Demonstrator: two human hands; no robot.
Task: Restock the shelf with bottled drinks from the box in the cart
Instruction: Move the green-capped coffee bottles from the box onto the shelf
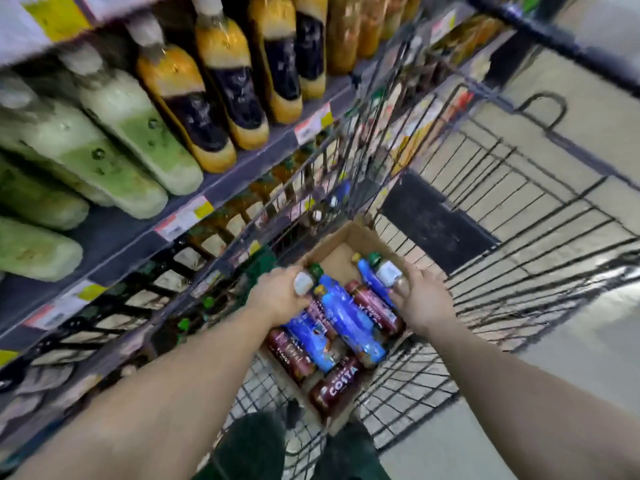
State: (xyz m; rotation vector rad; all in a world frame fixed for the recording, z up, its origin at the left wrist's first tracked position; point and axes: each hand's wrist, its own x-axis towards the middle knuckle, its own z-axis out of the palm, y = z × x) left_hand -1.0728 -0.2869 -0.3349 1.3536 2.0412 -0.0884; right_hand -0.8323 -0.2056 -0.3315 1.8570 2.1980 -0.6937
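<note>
An open cardboard box sits in the wire cart and holds several lying bottles, some blue-labelled and some brown-labelled. My left hand reaches in from the left and grips a green-capped, white-labelled bottle at the box's left side. My right hand is at the box's right side, its fingers around another green-capped, white-labelled bottle. The shelf runs along the left.
The shelf carries large pale green bottles and orange bottles with dark labels. Price tags line its edge. Lower shelves show through the cart's wire side. A dark panel stands inside the cart. Tiled floor lies to the right.
</note>
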